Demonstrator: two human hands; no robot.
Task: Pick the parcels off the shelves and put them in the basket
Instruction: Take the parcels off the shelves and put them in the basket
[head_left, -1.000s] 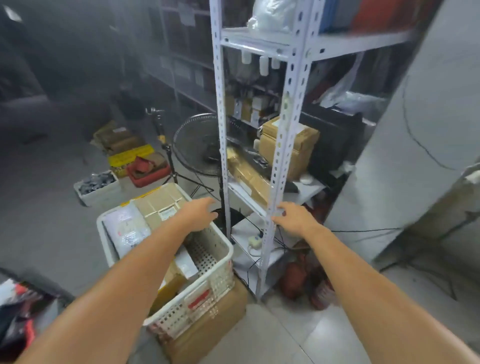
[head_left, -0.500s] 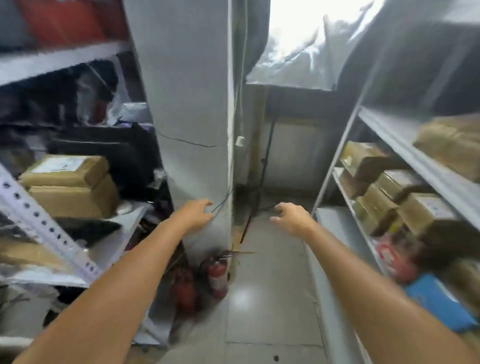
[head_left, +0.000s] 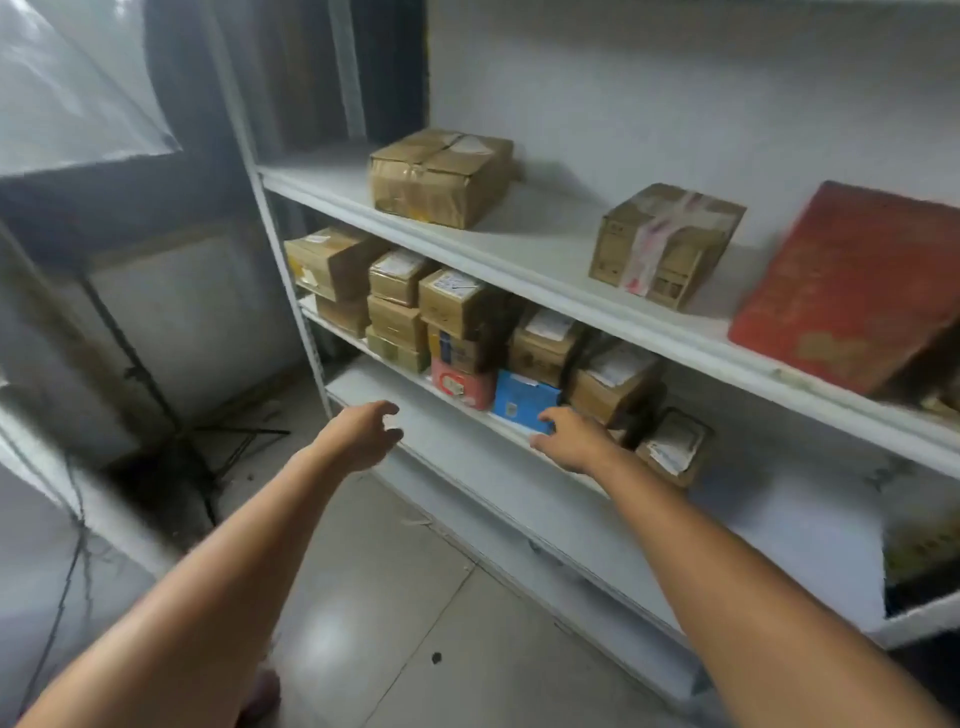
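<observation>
Two bare arms stretch toward a white shelf unit. The left hand hangs loosely curled, holding nothing. The right hand is spread and gripping nothing, its fingertips at the front of a blue parcel on the middle shelf. Cardboard parcels are stacked alongside and behind it, and three more boxes sit on the upper shelf.

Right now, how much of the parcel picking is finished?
Done: cannot tell, the basket is out of view. In hand: nothing yet; the right grip reaches at the blue parcel, the left grip hovers empty. Left: many brown parcels on the shelves, and a red box.
</observation>
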